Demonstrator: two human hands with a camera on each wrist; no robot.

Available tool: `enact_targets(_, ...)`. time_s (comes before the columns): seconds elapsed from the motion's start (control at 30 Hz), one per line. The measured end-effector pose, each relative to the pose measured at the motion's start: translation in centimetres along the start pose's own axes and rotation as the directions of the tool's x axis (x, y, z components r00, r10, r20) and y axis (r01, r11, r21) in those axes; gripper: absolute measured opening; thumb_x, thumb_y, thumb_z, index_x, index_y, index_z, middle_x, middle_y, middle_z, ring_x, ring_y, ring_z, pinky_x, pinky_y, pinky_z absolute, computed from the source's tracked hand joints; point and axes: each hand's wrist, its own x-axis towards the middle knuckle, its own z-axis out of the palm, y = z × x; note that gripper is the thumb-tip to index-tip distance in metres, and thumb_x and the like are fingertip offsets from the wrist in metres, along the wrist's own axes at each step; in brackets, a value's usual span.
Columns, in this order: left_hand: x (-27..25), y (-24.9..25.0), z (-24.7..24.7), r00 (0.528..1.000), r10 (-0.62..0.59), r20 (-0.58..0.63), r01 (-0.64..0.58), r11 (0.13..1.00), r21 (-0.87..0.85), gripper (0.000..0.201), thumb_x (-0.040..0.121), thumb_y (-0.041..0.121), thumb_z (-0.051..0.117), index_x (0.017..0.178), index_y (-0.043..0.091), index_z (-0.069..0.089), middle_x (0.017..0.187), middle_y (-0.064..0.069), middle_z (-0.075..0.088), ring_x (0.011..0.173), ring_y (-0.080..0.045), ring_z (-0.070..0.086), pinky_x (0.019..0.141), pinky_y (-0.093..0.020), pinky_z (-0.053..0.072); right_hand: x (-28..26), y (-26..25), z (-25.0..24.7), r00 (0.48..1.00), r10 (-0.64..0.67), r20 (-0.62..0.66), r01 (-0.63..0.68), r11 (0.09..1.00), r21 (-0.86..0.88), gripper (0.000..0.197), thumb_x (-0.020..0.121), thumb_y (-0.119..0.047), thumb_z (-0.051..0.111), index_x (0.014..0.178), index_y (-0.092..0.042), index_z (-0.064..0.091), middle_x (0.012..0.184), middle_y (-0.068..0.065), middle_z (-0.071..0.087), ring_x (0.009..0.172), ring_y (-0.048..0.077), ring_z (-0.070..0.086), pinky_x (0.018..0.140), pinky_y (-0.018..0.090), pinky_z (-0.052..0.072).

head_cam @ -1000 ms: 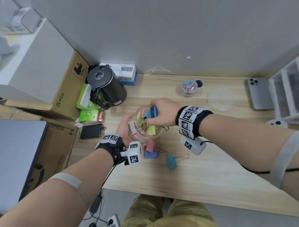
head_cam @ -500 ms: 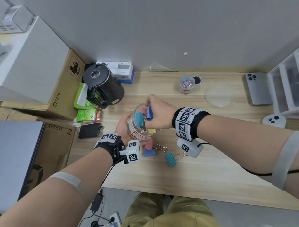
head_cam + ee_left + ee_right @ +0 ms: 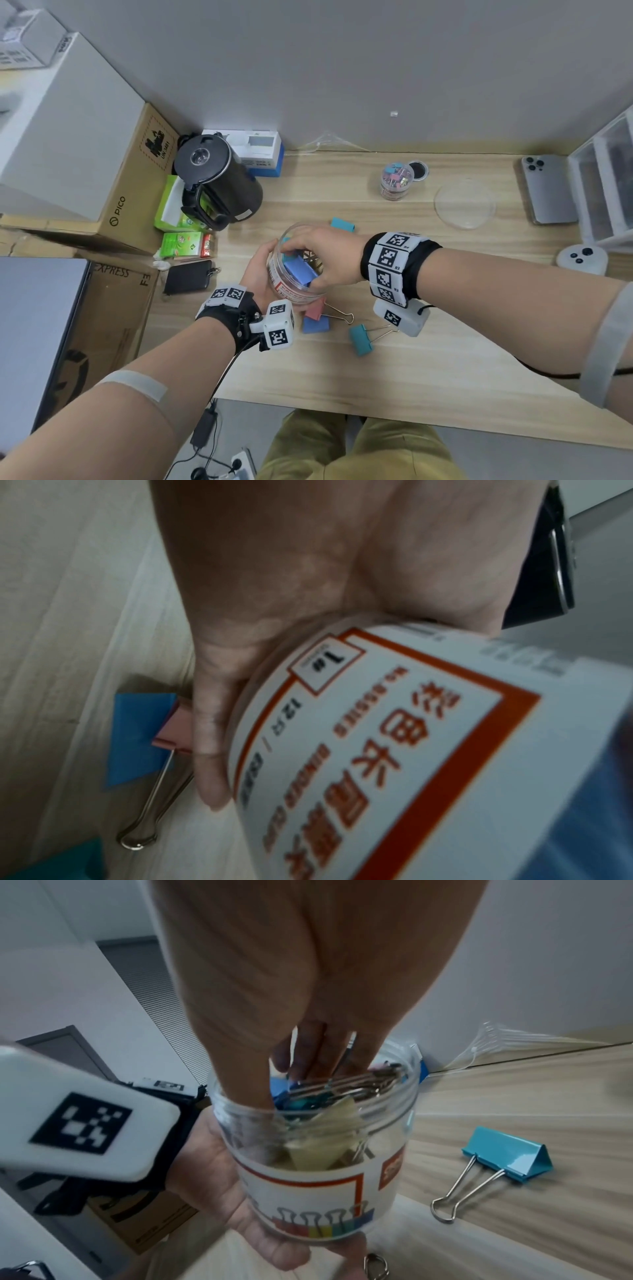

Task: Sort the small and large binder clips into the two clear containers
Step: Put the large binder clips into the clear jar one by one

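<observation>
My left hand (image 3: pixel 262 274) grips the large clear jar (image 3: pixel 291 293) from the left and holds it tilted just above the desk. The jar holds several large binder clips. My right hand (image 3: pixel 308 255) reaches into the jar's mouth, thumb and fingers pinching a blue large clip (image 3: pixel 297 271) inside it. In the right wrist view the right hand's fingertips (image 3: pixel 308 1064) are down among the wire handles, with a yellow clip (image 3: pixel 322 1137) below them. Loose large clips lie on the desk: pink (image 3: pixel 315 308), blue (image 3: pixel 315 325), teal (image 3: pixel 360 339), and another teal (image 3: pixel 342 224) behind the jar.
A small clear jar (image 3: pixel 395 181) of small clips stands at the back beside its black lid (image 3: pixel 418 169). A clear round lid (image 3: pixel 464 207), a phone (image 3: pixel 548 192) and a white controller (image 3: pixel 582 260) lie to the right. A black kettle (image 3: pixel 219 181) stands at the left.
My right hand has pushed the blue clip from above the rim down into the jar. The jar has dropped a little in my left hand, and the teal clip behind it now shows.
</observation>
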Motion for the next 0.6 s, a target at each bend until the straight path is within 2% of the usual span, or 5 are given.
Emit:
enact_targets(0.13, -0.1, 0.4, -1.4, 0.995, -0.095, 0.024, 0.096, 0.995, -0.035, 0.07, 0.056, 0.041, 0.089, 0.115, 0.008, 0.07, 0.12, -0.018, 0.059, 0.113, -0.033, 0.053, 0.114, -0.046, 0.03, 0.1, 0.7, -0.4, 0.993, 0.097, 0.064, -0.101, 0.993, 0.055, 0.066, 0.069, -0.012, 0.08, 0.132, -0.013, 0.058, 0.126, 0.0, 0.061, 0.114, 0.014, 0.058, 0.101, 0.033, 0.048)
enact_targets(0.23, -0.8, 0.5, -1.3, 0.988, -0.15, 0.019, 0.151, 0.988, -0.041, 0.07, 0.074, 0.049, 0.073, 0.134, 0.015, 0.061, 0.134, -0.016, 0.055, 0.125, -0.035, 0.049, 0.118, -0.051, 0.026, -0.1, 0.8, -0.4, 0.992, 0.118, 0.037, -0.121, 0.988, 0.095, 0.053, 0.074, -0.003, 0.072, 0.125, -0.011, 0.063, 0.121, 0.002, 0.066, 0.108, 0.015, 0.063, 0.098, 0.033, 0.05)
enact_targets(0.3, -1.0, 0.6, -1.7, 0.978, -0.208, 0.024, 0.209, 0.978, -0.011, 0.07, 0.08, 0.057, 0.063, 0.135, 0.015, 0.061, 0.139, -0.012, 0.058, 0.129, -0.035, 0.05, 0.116, -0.055, 0.029, -0.4, 0.6, -0.3, 0.987, 0.126, -0.095, -0.113, 0.985, 0.126, 0.039, 0.075, -0.005, 0.067, 0.114, -0.013, 0.069, 0.107, 0.0, 0.071, 0.095, 0.016, 0.067, 0.089, 0.035, 0.054)
enact_targets(0.43, -1.4, 0.9, -2.5, 0.97, -0.242, -0.015, 0.242, 0.968, 0.066, 0.079, 0.081, 0.068, 0.054, 0.138, 0.015, 0.061, 0.138, -0.018, 0.062, 0.125, -0.043, 0.057, 0.103, -0.057, 0.044, -0.7, 1.6, -0.2, 0.858, 0.228, -0.46, -0.139, 0.966, 0.22, 0.019, 0.074, -0.025, 0.056, 0.087, -0.02, 0.068, 0.073, -0.008, 0.065, 0.066, 0.014, 0.062, 0.068, 0.038, 0.056)
enact_targets(0.6, -1.6, 0.2, -3.9, 0.973, -0.228, -0.039, 0.23, 0.971, 0.063, 0.079, 0.08, 0.069, 0.054, 0.138, 0.016, 0.062, 0.136, -0.02, 0.063, 0.122, -0.044, 0.059, 0.105, -0.059, 0.043, -2.0, 5.8, 1.7, 0.77, 0.473, -0.428, -0.428, 0.88, 0.205, 0.013, 0.075, -0.016, 0.064, 0.084, -0.025, 0.062, 0.067, -0.012, 0.059, 0.06, 0.01, 0.055, 0.069, 0.038, 0.055)
